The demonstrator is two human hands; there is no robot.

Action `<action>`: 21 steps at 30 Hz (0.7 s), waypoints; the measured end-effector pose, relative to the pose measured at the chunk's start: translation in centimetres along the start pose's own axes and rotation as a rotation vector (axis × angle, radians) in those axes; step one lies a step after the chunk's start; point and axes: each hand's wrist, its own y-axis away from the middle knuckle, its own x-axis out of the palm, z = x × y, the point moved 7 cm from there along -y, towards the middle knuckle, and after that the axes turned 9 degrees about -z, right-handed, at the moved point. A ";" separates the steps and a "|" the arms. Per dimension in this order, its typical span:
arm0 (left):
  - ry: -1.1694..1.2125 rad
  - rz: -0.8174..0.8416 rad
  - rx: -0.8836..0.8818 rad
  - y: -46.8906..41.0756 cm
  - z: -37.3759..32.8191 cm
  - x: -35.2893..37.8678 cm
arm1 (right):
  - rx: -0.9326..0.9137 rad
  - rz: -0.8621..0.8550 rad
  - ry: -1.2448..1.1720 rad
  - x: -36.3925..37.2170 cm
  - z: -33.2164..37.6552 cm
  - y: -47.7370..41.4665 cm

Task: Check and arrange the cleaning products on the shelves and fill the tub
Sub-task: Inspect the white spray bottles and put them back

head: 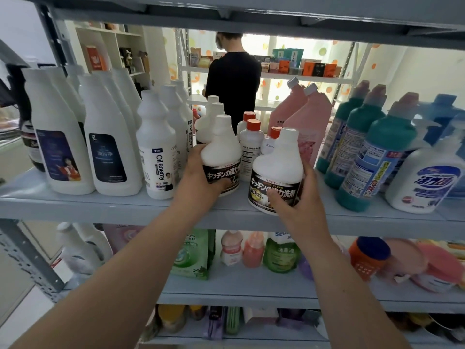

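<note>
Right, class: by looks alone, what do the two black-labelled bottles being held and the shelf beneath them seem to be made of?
Left-hand bottle and right-hand bottle: likely opaque white plastic, smooth satin, with moulded shoulders and soft highlights; their black labels look glossy. Shelf: probably painted sheet metal, pale blue-grey, with a folded front edge.

Only the person's two arms show, from below the elbow to the fingertips. The slim, smooth left forearm [141, 260] and the matching right forearm [334, 273] are bare along all of their visible length, wrists included. The left hand [201, 172] and the right hand [299, 197] are bare as well, with slender fingers and rounded thumbs [274, 199]. The wide-angle lens renders both forearms broad near the lower edge of the view and narrower toward the wrists. Knuckles and nails are too soft in focus to describe further.
</note>
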 end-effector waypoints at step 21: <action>0.483 0.037 -0.279 17.8 -5.3 -6.5 | 0.412 0.283 -0.554 0.1 5.5 14.0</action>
